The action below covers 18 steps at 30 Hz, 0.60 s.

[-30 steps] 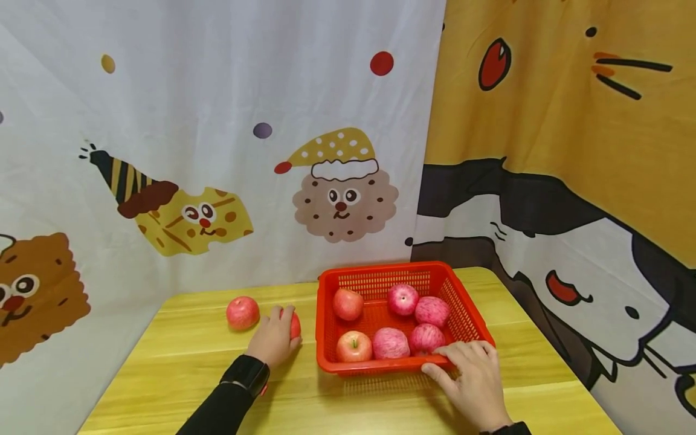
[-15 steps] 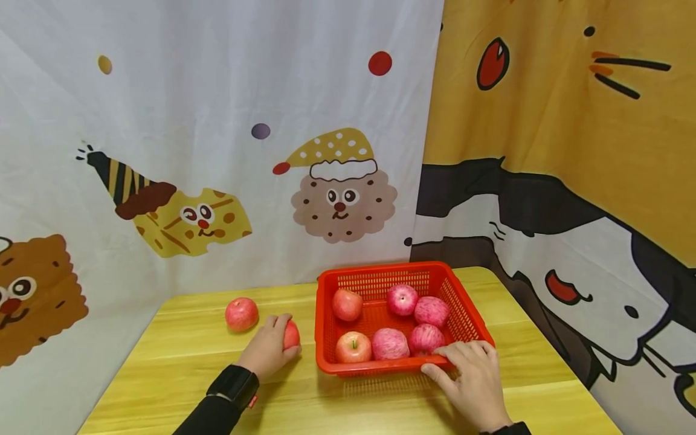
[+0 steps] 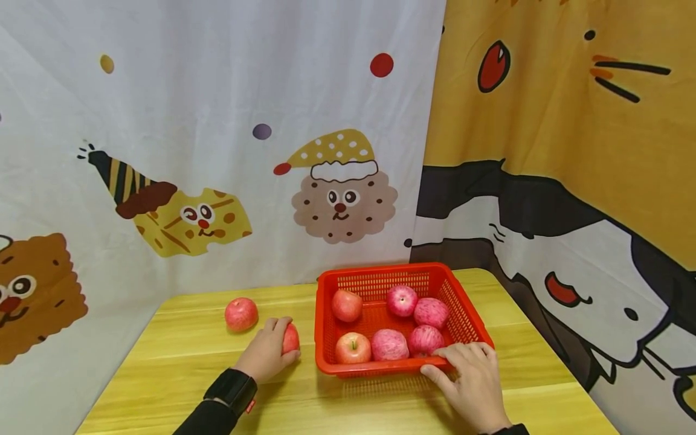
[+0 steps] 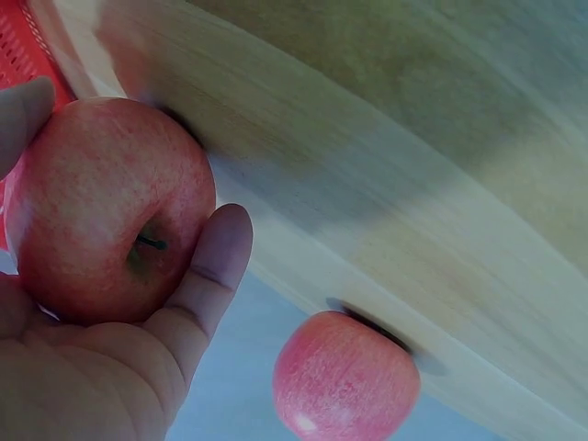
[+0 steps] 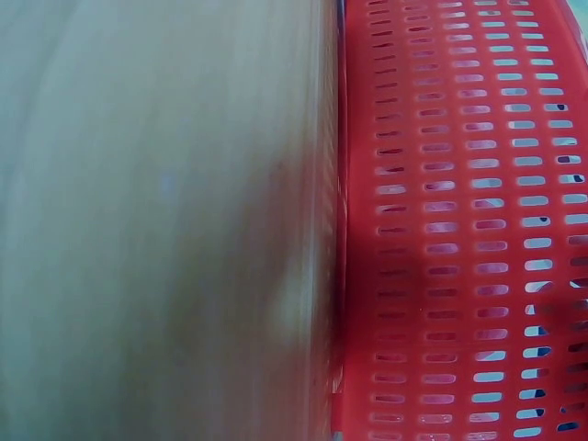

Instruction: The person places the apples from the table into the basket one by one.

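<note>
My left hand (image 3: 267,352) grips a red apple (image 3: 291,339) on the wooden table, left of the basket. In the left wrist view, thumb and fingers curve around this apple (image 4: 110,207), whose stem hollow faces the camera. A second apple (image 3: 241,314) lies on the table beyond that hand; the left wrist view shows this apple (image 4: 344,377) too. My right hand (image 3: 472,380) holds the near rim of a red plastic basket (image 3: 375,367), thumb outside and fingers over the edge. Several apples sit inside, among them a paler apple (image 3: 353,348) at the near left corner.
The basket's slotted wall (image 5: 441,248) fills the right side of the right wrist view, beside the table surface (image 5: 165,184). A white printed curtain (image 3: 190,121) hangs behind the table (image 3: 179,356), and a yellow one (image 3: 544,121) stands to the right.
My left hand has shifted slightly back towards me and left, with the apple in its grip. My right hand stays on the basket rim, and the basket has not moved.
</note>
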Motion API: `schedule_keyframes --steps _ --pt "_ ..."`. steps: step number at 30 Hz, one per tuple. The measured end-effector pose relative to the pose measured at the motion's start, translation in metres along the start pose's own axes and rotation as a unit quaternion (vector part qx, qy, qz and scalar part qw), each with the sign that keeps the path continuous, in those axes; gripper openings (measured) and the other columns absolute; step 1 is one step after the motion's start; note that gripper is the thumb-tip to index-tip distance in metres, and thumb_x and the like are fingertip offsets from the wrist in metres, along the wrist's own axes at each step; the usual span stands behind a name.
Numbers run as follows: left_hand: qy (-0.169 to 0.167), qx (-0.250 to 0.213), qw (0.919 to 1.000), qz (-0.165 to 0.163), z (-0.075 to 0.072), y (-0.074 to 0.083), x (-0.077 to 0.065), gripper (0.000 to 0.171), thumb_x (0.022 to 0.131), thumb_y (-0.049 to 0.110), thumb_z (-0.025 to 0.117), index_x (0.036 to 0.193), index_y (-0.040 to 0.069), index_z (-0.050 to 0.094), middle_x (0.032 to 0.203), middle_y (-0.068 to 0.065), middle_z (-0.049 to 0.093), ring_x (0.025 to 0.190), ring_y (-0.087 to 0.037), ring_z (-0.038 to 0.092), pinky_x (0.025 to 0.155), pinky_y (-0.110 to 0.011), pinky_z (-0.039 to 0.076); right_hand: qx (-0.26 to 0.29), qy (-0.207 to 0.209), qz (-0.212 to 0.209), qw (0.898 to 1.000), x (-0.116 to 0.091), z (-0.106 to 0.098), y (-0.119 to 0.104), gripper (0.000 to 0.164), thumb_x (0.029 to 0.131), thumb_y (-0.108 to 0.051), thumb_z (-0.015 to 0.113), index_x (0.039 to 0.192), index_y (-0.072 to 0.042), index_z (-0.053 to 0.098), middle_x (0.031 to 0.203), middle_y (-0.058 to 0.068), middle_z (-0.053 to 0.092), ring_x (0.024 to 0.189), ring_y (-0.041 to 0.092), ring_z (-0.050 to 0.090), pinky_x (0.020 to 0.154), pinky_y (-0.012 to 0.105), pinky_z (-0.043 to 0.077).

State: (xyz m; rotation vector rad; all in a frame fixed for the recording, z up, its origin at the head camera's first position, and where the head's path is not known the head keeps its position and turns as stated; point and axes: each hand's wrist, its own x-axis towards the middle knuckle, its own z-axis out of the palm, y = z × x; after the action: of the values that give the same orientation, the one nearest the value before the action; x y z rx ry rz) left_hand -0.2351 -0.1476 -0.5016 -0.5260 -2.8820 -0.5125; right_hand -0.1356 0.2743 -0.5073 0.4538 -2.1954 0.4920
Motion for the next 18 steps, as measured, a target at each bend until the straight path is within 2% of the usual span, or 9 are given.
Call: schedule_keyframes --steps 11,18 --pt "-0.001 -0.009 1.0 0.003 -0.0058 0.0054 -0.0039 0.076 0.076 0.036 0.084 0.136 0.005 0.049 0.122 -0.02 0.05 0.09 -0.032 0.055 0.077 -0.045 0.055 -0.001 -0.01 0.004 1.0 -0.0007 -0.0016 0.0002 0.037 0.073 -0.054 0.079 0.087 -0.021 0.071 0.085 -0.008 0.066 0.082 0.019 0.052 0.085 0.051 0.03" --pt "0.015 -0.026 0.9995 0.002 -0.0057 0.0021 -0.0066 0.076 0.075 0.034 0.084 0.137 0.007 0.05 0.123 -0.017 0.051 0.095 -0.031 0.055 0.079 -0.045 0.055 0.001 -0.004 0.0 1.0 0.0001 -0.0016 -0.0008 0.037 0.072 -0.054 0.08 0.086 -0.02 0.071 0.084 -0.008 0.066 0.081 0.019 0.052 0.084 0.051 0.03"
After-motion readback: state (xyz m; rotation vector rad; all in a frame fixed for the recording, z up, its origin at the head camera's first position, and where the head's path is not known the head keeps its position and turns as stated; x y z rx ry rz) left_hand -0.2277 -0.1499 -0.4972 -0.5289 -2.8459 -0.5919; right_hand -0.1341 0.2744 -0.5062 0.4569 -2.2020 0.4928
